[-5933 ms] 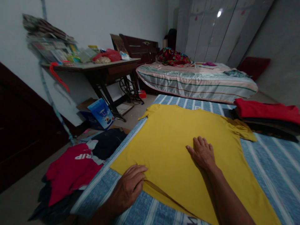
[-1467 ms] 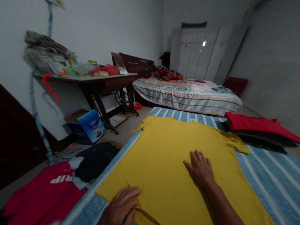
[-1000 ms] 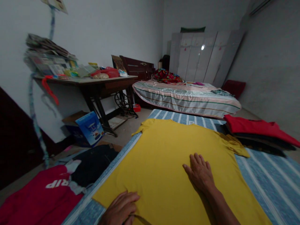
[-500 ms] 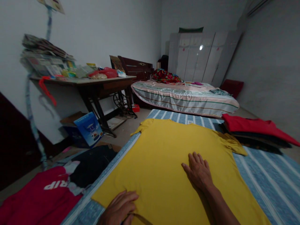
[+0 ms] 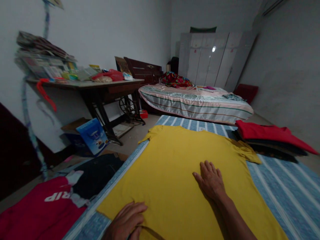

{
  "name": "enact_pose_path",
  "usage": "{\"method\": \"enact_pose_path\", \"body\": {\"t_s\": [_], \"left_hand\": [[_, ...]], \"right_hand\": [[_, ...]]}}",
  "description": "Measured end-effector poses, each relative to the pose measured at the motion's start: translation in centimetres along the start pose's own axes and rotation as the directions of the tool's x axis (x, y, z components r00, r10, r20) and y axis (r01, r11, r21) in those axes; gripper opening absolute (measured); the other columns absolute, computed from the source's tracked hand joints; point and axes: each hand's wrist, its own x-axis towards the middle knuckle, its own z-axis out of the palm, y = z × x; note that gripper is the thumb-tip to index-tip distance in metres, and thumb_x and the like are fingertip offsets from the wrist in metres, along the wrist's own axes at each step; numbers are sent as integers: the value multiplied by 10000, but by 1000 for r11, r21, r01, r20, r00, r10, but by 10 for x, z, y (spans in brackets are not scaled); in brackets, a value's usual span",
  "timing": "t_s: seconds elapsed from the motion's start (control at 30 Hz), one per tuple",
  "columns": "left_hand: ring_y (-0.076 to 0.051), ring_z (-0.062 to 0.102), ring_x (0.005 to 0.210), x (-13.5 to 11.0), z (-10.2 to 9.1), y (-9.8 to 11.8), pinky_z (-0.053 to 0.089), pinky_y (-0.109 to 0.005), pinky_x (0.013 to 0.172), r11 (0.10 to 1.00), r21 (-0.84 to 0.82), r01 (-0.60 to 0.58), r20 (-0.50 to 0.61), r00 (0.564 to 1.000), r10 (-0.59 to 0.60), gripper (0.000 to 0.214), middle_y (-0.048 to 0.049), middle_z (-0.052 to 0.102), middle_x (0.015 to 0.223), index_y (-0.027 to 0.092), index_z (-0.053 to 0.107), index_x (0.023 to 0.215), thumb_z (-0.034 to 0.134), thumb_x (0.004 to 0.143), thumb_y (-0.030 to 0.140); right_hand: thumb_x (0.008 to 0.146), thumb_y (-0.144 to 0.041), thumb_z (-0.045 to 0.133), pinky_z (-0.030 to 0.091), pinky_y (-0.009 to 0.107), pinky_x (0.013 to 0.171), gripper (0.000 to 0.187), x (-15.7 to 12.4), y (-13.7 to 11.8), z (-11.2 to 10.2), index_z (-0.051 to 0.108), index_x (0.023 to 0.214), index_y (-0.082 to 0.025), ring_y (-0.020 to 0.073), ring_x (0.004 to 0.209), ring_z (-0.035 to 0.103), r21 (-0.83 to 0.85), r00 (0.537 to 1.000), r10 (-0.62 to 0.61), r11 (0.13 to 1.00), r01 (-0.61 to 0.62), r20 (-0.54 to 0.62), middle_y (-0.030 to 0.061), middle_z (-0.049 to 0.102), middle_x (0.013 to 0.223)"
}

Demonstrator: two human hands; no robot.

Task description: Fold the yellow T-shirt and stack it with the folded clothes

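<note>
A yellow T-shirt lies spread out on the blue-and-white striped bedding, its neck and short sleeves pointing away from me. My right hand rests flat on the right half of the shirt, fingers a little apart and holding nothing. At the near left corner, my left hand has its fingers on top of the cloth by the hem. The thumb sits at a raised fold of the hem, and small wrinkles show at the fingertips. Part of this hand is cut off by the lower edge of the view.
On the right stands a pile of folded clothes, a red garment on top. A pink-red garment and dark clothing lie lower left. Beyond are a sewing machine table, a blue box and another bed.
The view has shifted very slightly. Both hands keep nearly the same places on the yellow T-shirt.
</note>
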Motion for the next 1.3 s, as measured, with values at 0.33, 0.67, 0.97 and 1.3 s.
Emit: {"method": "enact_pose_path", "body": {"t_s": [0.33, 0.67, 0.97, 1.3], "left_hand": [[-130, 640, 1023, 0, 0, 2, 435, -234, 1004, 1000, 21, -18, 1, 1000, 18, 152, -6, 705, 1068, 254, 619, 886, 551, 775, 176], [-122, 641, 1029, -2, 0, 2, 432, -229, 998, 999, 25, -21, -7, 1000, 21, 161, -4, 707, 1071, 248, 616, 893, 562, 764, 168], [-110, 635, 1040, 1, 0, 1, 394, -211, 1026, 1000, 9, -14, -25, 1000, 15, 165, 2, 708, 1064, 249, 610, 881, 576, 749, 157], [-112, 628, 1052, -1, -3, 3, 394, -236, 1031, 999, 40, -25, 1, 1000, 25, 167, -8, 703, 1072, 245, 601, 904, 567, 761, 166]], "right_hand": [[912, -538, 335, 166, 468, 1081, 629, -1, 1, 1, 405, 1392, -138, 295, 1375, 213, -3, 1000, -6, 1000, 6, -24, 116, 306, 1490], [910, -536, 339, 176, 462, 1076, 623, -1, 2, 3, 406, 1392, -147, 293, 1370, 222, -5, 1000, -10, 1000, 10, -27, 106, 318, 1485], [907, -544, 336, 157, 480, 1078, 639, 1, 3, 6, 392, 1400, -141, 302, 1377, 200, 18, 1000, -6, 1000, 7, -18, 126, 299, 1490], [910, -548, 327, 162, 474, 1080, 640, 0, 2, 4, 390, 1400, -142, 298, 1376, 208, 10, 1000, -8, 1000, 8, -19, 120, 299, 1492]]}}
